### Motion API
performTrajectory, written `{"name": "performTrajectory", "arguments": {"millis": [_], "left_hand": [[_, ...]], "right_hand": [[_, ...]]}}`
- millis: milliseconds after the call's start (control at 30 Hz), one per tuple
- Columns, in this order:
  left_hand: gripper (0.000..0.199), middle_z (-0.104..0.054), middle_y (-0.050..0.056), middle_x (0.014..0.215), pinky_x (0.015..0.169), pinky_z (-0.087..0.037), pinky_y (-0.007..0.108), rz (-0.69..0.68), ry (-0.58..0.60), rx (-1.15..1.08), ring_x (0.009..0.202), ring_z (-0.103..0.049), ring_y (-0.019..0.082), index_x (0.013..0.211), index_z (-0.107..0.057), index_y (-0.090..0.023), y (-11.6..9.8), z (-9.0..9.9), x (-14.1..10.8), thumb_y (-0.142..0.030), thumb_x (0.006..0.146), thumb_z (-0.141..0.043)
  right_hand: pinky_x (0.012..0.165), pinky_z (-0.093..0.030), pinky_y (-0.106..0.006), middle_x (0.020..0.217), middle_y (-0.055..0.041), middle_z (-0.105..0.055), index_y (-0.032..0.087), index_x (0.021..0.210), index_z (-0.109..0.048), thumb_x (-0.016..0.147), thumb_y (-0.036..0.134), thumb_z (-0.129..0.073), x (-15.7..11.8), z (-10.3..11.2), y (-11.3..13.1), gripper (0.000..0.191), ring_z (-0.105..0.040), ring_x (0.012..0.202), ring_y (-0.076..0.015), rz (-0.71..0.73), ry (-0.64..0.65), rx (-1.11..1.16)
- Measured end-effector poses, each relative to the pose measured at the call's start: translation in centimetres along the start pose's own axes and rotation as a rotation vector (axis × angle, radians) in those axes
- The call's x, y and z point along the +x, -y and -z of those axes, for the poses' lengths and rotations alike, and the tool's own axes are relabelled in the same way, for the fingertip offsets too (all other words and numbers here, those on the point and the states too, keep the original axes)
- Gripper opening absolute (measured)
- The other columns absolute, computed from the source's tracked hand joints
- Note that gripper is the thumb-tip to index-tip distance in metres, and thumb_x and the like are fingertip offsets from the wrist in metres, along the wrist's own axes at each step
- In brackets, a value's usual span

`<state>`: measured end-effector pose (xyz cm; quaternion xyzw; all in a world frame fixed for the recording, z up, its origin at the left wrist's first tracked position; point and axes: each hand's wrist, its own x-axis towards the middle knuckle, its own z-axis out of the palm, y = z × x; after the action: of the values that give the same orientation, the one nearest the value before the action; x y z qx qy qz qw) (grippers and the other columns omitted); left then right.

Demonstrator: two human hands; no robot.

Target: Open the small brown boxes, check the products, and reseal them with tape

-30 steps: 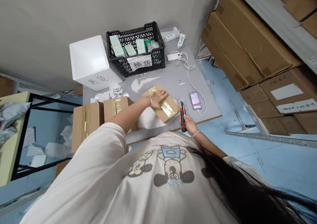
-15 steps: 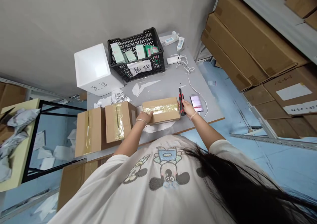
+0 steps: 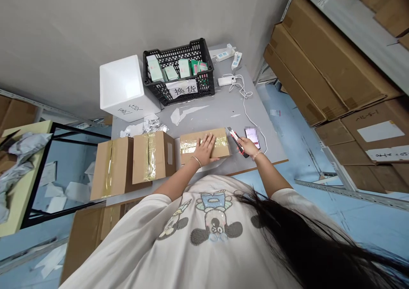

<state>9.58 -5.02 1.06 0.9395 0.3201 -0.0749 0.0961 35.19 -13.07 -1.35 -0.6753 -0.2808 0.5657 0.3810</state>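
Note:
A cardboard box (image 3: 189,142) with shiny clear tape along its top lies in front of me on the grey table. My left hand (image 3: 205,149) rests flat on top of it, fingers spread over the tape. To the box's right, my right hand (image 3: 247,146) is wrapped round a red and black utility knife (image 3: 237,141). Its blade points up and left, close to the box's right end but apart from it. A phone (image 3: 252,136) with a lit screen lies just beyond my right hand. Left of the box stand two more taped cartons (image 3: 140,159).
Farther back are a black plastic crate (image 3: 179,89) holding several small packets and a white foam box (image 3: 119,84). Torn paper scraps (image 3: 187,113), power strips (image 3: 226,80) and a white cable (image 3: 245,106) lie on the table (image 3: 220,106). Shelves with large cartons (image 3: 319,63) stand at right.
My left hand has gone from gripping the box's left end to lying flat on its top. My right hand has moved slightly right with the knife, whose blade now tilts leftward.

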Motion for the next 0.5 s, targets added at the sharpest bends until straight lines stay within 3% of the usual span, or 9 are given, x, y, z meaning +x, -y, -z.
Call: {"name": "performTrajectory", "arguments": {"millis": [133,500], "left_hand": [[0.106,-0.010,0.017,0.163,0.118,-0.003,0.060,0.031,-0.007,-0.005,0.151,-0.004,0.036,0.158,-0.007,-0.013,-0.4,-1.0,0.5,-0.073,0.081,-0.048],[0.105,-0.010,0.018,0.163,0.118,-0.002,0.058,0.041,-0.008,0.010,0.151,-0.003,0.035,0.158,-0.007,-0.013,-0.4,-1.4,0.4,-0.073,0.082,-0.046]], "right_hand": [[0.035,-0.037,-0.018,0.054,0.0045,-0.060,0.020,0.088,-0.053,0.097,0.043,-0.051,-0.5,-0.8,-0.1,0.025,-0.052,0.036,-0.0095,-0.015,0.017,-0.047],[0.035,-0.037,-0.020,0.053,0.0054,-0.059,0.020,0.092,-0.056,0.096,0.042,-0.051,-1.2,-1.3,-0.7,0.023,-0.053,0.036,-0.0107,0.030,0.083,-0.069]]}}
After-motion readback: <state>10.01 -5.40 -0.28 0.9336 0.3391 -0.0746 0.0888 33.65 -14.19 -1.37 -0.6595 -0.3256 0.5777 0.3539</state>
